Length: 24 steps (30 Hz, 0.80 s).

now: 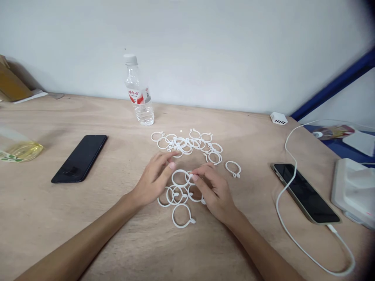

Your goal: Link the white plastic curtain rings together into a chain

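Observation:
My right hand [215,191] pinches a white plastic curtain ring [181,170] by its small eyelet, between thumb and fingertips. Just left of that ring is my left hand [155,177], its thumb and fingers apart and nothing gripped. Its fingertips reach toward a far pile of white curtain rings [177,148] that lie overlapping on the table. Below the hands, several more rings [167,195] overlap in a nearer group, partly hidden by my right fingers. One ring [172,216] lies closest to me, and another ring [225,168] sits alone on the right.
On the wooden table [123,242] a water bottle [139,95] stands near the wall. A black phone [80,158] and a container of yellow liquid [25,151] are left. Right are a phone [307,193] on a white cable [278,207], a white charger [279,118] and a white device [353,191].

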Motion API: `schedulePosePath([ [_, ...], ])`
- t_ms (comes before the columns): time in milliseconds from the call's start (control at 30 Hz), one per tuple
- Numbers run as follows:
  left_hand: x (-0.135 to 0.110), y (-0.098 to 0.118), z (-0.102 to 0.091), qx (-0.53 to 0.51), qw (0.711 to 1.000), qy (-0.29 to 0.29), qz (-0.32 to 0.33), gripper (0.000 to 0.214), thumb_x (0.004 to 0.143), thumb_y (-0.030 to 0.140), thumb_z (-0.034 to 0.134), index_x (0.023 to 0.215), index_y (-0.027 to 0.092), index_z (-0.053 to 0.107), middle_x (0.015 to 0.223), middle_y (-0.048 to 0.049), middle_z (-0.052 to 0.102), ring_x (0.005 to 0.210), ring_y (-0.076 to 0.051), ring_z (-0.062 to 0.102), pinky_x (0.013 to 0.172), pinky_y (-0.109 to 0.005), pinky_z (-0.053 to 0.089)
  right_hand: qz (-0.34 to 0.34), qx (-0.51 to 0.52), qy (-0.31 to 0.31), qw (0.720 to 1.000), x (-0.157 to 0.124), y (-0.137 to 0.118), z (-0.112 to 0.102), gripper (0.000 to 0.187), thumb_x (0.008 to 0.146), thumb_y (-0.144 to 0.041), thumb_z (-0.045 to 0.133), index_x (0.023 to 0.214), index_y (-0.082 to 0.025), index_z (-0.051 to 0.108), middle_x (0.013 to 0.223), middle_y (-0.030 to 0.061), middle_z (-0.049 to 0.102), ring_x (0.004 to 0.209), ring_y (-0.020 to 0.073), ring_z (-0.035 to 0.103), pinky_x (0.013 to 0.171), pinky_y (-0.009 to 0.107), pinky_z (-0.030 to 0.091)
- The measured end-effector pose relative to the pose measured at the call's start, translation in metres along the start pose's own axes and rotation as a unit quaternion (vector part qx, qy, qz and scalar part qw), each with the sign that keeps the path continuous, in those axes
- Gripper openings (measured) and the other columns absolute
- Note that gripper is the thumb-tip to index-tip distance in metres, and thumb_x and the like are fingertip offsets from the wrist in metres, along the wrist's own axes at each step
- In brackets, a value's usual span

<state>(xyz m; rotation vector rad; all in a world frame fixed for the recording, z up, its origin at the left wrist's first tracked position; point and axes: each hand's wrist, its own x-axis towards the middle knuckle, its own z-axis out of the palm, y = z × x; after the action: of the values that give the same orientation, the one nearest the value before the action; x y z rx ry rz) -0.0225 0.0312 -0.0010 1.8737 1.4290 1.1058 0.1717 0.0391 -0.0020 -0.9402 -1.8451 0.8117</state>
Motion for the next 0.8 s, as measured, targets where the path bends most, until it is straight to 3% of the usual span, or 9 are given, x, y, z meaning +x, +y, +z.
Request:
schedulePosePath([
  [67,0.003,-0.003,0.002,0.031,0.999,0.007,-0.034,0.04,0.098,0.039,0.033,0.127,0.022,0.056,0.122,-0.0075,0.061,0.116,-0.022,0.053,0.104,-0.042,0.039,-0.019,0.014,-0.014,1.0,0.0,0.0,0.0,0.015,0.088,-0.015,0.053,0.082,-0.02,0.065,0.075,0.0027,0.065,0.081,0.0182,0.055,0.074,0.034,0.045],
  [233,0.007,-0.008,0.01,0.132,0.988,-0.043,-0.063,0.044,0.098,0.038,0.034,0.136,0.022,0.049,0.124,-0.0082,0.06,0.115,-0.025,0.05,0.104,-0.048,0.036,-0.054,0.015,-0.019,0.998,0.0,0.001,0.001,0.021,0.082,-0.009,0.053,0.072,-0.02,0.068,0.072,0.0029,0.065,0.081,0.0189,0.054,0.077,0.036,0.045],
  [400,0.009,-0.002,0.015,0.213,0.972,-0.063,-0.078,0.042,0.097,0.038,0.034,0.132,0.026,0.053,0.11,-0.0077,0.061,0.108,-0.027,0.051,0.098,-0.051,0.038,-0.065,0.003,0.0,0.998,0.0,0.003,0.005,0.019,0.081,-0.011,0.055,0.068,-0.02,0.065,0.07,0.0032,0.065,0.079,0.0188,0.053,0.076,0.037,0.045],
  [667,0.007,-0.003,0.014,0.146,0.986,-0.013,-0.082,0.029,0.09,0.035,0.05,0.11,0.02,0.064,0.101,-0.0062,0.064,0.098,-0.024,0.056,0.091,-0.042,0.044,-0.039,-0.024,0.009,0.999,0.001,0.003,0.006,0.019,0.083,-0.013,0.057,0.066,-0.02,0.06,0.07,0.0021,0.063,0.078,0.0182,0.053,0.077,0.035,0.044],
  [800,0.007,-0.006,0.013,0.111,0.99,0.011,-0.082,0.022,0.086,0.031,0.054,0.1,0.019,0.067,0.096,-0.0064,0.065,0.091,-0.021,0.058,0.085,-0.037,0.047,0.009,-0.047,0.017,0.999,0.003,0.006,0.007,0.015,0.087,-0.017,0.054,0.079,-0.02,0.066,0.078,0.0047,0.067,0.085,0.0207,0.055,0.08,0.037,0.045],
])
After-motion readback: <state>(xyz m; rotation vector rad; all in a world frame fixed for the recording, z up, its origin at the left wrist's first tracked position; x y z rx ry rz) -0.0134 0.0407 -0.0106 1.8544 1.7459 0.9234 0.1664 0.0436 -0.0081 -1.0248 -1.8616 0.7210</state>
